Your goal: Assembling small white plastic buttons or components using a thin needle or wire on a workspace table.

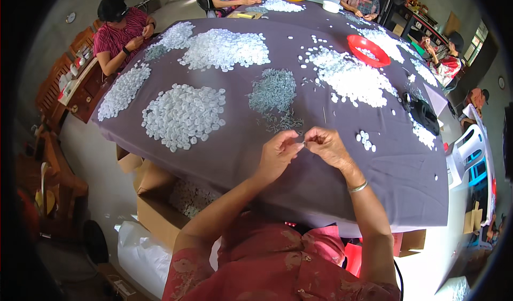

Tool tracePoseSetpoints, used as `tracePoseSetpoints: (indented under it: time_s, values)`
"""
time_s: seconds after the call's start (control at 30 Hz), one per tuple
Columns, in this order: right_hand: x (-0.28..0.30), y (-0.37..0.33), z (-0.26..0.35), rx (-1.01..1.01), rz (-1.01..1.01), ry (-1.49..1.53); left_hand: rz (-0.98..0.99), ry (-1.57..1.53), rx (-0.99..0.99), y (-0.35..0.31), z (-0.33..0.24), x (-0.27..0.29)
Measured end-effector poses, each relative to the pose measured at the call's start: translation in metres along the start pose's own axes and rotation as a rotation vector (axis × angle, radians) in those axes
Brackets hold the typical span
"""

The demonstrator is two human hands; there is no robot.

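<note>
My left hand and my right hand meet above the near part of the table, fingertips pinched together. Between them is a small whitish piece, mostly covered by the fingers, so its kind does not show. Just beyond the hands lies a heap of small grey-blue slivers, like short pins. To the left spreads a large pile of small white round pieces. A small cluster of white pieces sits right of my right hand, and a thin stick lies beyond it.
Dark cloth covers the big table. Further white piles and a red bowl stand beyond. A black object lies at the right edge. An open cardboard box is below the left edge. Several people work around the table.
</note>
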State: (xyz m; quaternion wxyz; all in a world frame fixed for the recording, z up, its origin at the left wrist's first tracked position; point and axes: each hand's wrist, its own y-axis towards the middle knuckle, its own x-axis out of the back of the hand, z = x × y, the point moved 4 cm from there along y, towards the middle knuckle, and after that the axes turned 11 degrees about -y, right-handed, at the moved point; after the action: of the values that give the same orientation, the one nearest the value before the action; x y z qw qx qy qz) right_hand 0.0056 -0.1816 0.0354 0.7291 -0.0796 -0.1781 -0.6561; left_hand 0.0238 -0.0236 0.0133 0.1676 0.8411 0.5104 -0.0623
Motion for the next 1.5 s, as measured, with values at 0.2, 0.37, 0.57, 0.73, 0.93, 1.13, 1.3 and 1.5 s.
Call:
tracePoseSetpoints:
  time_s: [0.2, 0.37, 0.57, 0.73, 0.93, 1.13, 1.3, 1.5]
  values:
    - [-0.018, -0.004, 0.003, 0.087, -0.016, 0.080, -0.008, -0.092, -0.031, 0.001, 0.005, 0.001]
    - [-0.018, -0.006, 0.005, 0.052, -0.022, 0.040, -0.013, -0.048, -0.007, 0.003, 0.010, 0.007]
    - [-0.019, -0.005, -0.004, 0.121, -0.108, 0.001, -0.025, -0.029, -0.006, 0.002, 0.009, 0.006]
    - [-0.020, -0.005, -0.005, 0.112, -0.141, -0.084, 0.004, -0.017, -0.070, 0.001, 0.012, 0.009]
    - [-0.019, -0.007, -0.006, 0.084, -0.106, -0.085, 0.007, -0.065, -0.035, 0.001, 0.010, 0.005]
    - [-0.013, -0.008, 0.002, 0.019, 0.026, 0.076, 0.034, -0.263, 0.099, 0.003, 0.002, 0.005]
    - [-0.014, -0.009, 0.002, -0.054, 0.128, 0.245, 0.143, -0.468, 0.223, 0.001, -0.001, 0.000]
    - [-0.020, -0.015, -0.001, -0.049, 0.164, 0.415, 0.174, -0.742, 0.311, -0.003, 0.007, -0.001]
